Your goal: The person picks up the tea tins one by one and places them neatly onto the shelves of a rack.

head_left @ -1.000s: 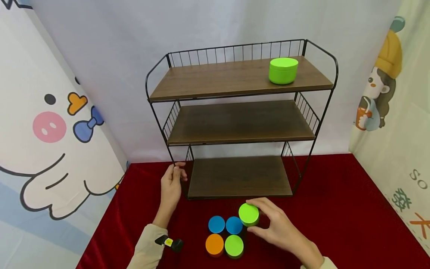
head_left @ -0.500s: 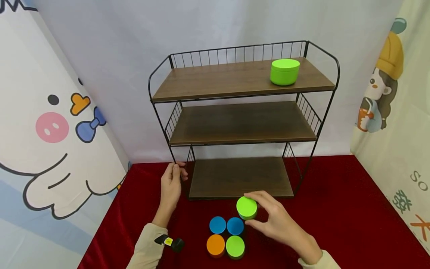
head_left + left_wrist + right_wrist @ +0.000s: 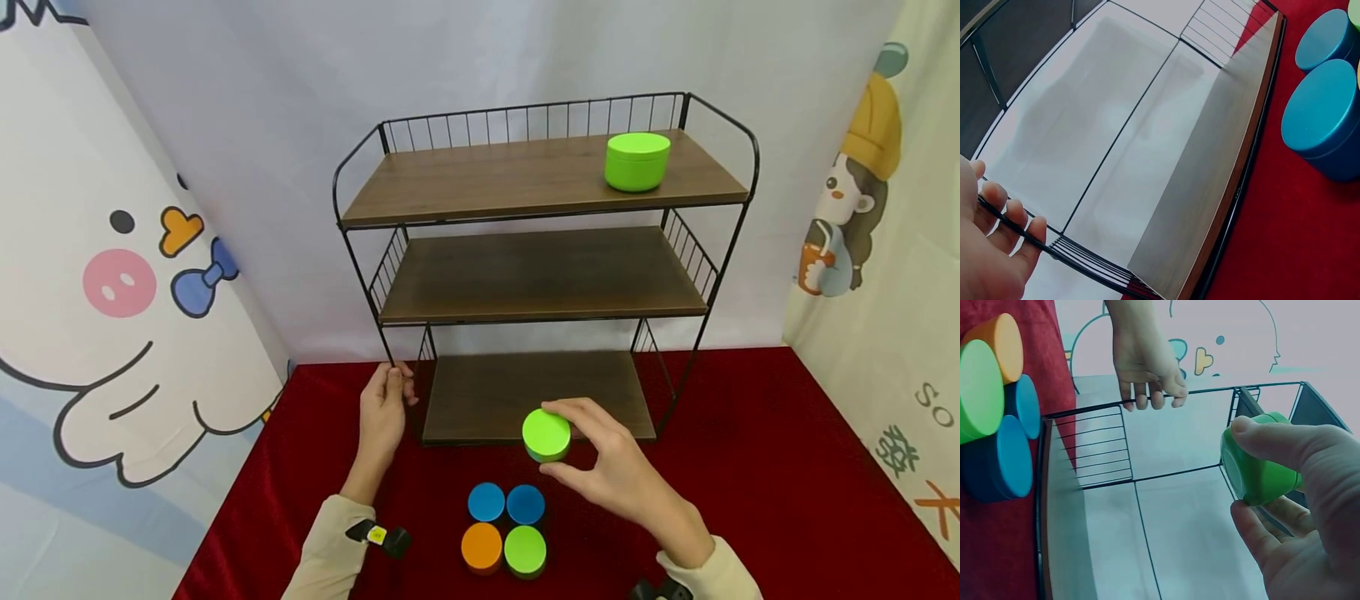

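In the head view, my right hand [image 3: 618, 467] pinches a small round green tin [image 3: 546, 434] between thumb and fingers, in front of the bottom shelf board. From the right wrist view, the green tin [image 3: 1260, 462] is tilted, its base facing the left of the picture. My left hand [image 3: 382, 417] grips the left front post of a black wire rack [image 3: 540, 320] with three wooden shelves. The left wrist view shows those fingers [image 3: 1015, 212] curled round the thin black rod. On the red cloth stand two blue tins [image 3: 486, 502], an orange tin [image 3: 482, 546] and another green tin [image 3: 525, 549], grouped closely.
A larger green round tin [image 3: 637, 162] stands at the right of the top shelf [image 3: 495, 179]. Wire railings edge the shelves. Printed curtains hang at both sides, and a pale cloth [image 3: 300, 167] behind. Red cloth [image 3: 750, 467] covers the table.
My right hand has carried the green tin up and slightly left, from beside the blue tins to in front of the bottom shelf. The left hand keeps its grip on the post.
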Available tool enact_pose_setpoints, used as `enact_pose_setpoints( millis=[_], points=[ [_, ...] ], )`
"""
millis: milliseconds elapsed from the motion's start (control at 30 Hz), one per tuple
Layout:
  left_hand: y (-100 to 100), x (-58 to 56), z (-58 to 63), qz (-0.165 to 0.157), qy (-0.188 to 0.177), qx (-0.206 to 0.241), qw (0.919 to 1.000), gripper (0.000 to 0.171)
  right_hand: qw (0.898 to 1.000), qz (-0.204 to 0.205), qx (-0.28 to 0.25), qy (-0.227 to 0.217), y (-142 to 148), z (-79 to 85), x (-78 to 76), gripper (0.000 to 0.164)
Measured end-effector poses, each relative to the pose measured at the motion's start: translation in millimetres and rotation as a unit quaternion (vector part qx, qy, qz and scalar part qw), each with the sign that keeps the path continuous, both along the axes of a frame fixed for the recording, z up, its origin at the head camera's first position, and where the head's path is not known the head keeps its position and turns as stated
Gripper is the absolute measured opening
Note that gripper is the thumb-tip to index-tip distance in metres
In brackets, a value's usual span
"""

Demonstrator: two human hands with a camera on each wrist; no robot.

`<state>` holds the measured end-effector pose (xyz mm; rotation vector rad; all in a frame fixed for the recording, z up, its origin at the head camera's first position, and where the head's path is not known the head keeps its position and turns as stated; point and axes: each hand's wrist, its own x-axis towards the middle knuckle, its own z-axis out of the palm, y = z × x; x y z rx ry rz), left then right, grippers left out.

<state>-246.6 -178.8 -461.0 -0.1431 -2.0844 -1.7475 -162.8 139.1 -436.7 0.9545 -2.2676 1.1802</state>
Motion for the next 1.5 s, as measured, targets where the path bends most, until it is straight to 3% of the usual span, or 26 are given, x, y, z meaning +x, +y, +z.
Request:
enact_pose_setpoints(
  millis=[267,767,1033,1500],
  points=[
    [-2.0,-0.1,-0.2,-0.008,0.003,0.01,0.9999,0.037,0.999,0.006,-0.007,0.038,0.3,15.0,-7.1,0.074],
    [-5.6,0.2,1.8,-0.014,-0.015,0.019,0.9996,0.036,0.996,0.002,0.02,0.085,1.0,62.1,-21.6,0.074],
    [-6.1,-0.3,0.8,-0.016,-0.02,0.008,0.9996,0.036,0.995,0.011,0.022,0.096,-0.6,84.1,-27.9,0.074],
    [-5.2,-1.1,4.0,-0.032,-0.035,0.011,0.9988,0.036,0.994,0.017,0.013,0.103,-10.2,106.6,-31.5,0.075]
  ],
)
